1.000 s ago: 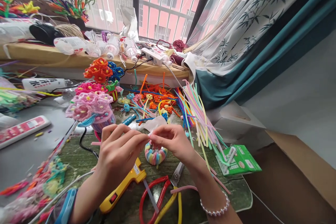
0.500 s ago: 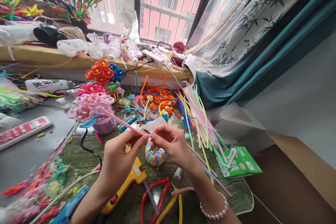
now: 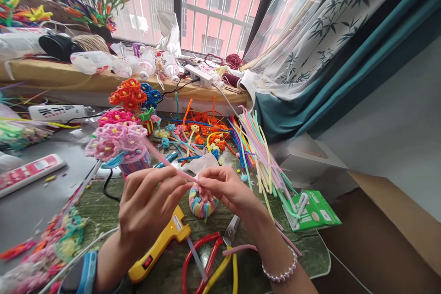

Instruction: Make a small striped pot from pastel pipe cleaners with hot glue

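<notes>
My right hand (image 3: 229, 189) pinches a pink pipe cleaner (image 3: 161, 158) near its lower end, where a small pink loop shows at the fingertips. The strip runs up and left toward the pink flowers (image 3: 112, 140). My left hand (image 3: 148, 200) is beside it, fingers bent and spread, with the thumb side hidden, and the strip passes behind its fingertips. Just below the fingertips lies a ring wrapped in pastel pipe cleaners (image 3: 203, 204). A yellow glue gun (image 3: 160, 243) rests under my left hand. Scissors with red and yellow handles (image 3: 217, 255) lie open nearer me.
Loose pastel pipe cleaners (image 3: 262, 156) and a green packet (image 3: 317, 211) lie at the right. Orange flowers (image 3: 127, 94) stand behind the pink ones. Bottles (image 3: 91, 62) and a power strip (image 3: 199, 76) line the sill. A cardboard box (image 3: 396, 211) stands right of the table.
My left hand has turned and shifted left, its fingers no longer pinching beside my right hand. The pink strip's lower end now shows a loop. The view has shifted slightly.
</notes>
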Action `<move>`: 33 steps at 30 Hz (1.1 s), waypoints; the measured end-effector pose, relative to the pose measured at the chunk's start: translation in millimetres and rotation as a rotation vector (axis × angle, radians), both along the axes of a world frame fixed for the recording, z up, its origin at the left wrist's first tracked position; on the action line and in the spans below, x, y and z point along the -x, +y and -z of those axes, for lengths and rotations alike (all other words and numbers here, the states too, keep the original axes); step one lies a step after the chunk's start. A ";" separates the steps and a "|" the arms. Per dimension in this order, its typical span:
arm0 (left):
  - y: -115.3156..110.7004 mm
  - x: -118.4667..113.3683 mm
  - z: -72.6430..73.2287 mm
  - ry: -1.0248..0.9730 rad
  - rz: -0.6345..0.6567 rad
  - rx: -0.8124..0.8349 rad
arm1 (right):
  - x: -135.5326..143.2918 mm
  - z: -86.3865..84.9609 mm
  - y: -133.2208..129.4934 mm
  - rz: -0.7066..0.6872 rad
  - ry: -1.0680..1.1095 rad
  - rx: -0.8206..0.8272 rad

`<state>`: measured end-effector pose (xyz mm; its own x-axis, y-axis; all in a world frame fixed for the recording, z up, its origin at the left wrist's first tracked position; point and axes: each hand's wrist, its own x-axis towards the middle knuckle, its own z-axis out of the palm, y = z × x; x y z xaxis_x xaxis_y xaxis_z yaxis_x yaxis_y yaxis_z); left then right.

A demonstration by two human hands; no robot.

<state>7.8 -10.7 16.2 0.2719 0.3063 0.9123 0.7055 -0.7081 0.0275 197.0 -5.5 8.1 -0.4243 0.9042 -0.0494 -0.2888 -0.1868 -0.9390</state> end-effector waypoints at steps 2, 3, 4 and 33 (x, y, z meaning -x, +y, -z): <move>-0.1 3.1 2.4 0.130 -0.067 -0.103 | -0.9 1.1 0.4 -0.049 0.013 0.058; -0.2 4.0 3.0 0.166 -0.074 -0.092 | -1.2 1.6 0.3 -0.073 0.021 0.083; -0.3 4.4 3.1 0.180 -0.058 -0.055 | -1.4 1.8 0.0 -0.095 0.025 0.100; 4.1 6.9 -11.2 -0.024 0.204 0.457 | 26.5 1.1 -19.5 0.390 -0.576 -0.751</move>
<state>0.9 -6.6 27.4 0.3485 0.6185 0.7043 0.5489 -0.7438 0.3816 170.5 -24.9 7.0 -0.1849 0.8555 0.4837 0.3285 0.5177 -0.7900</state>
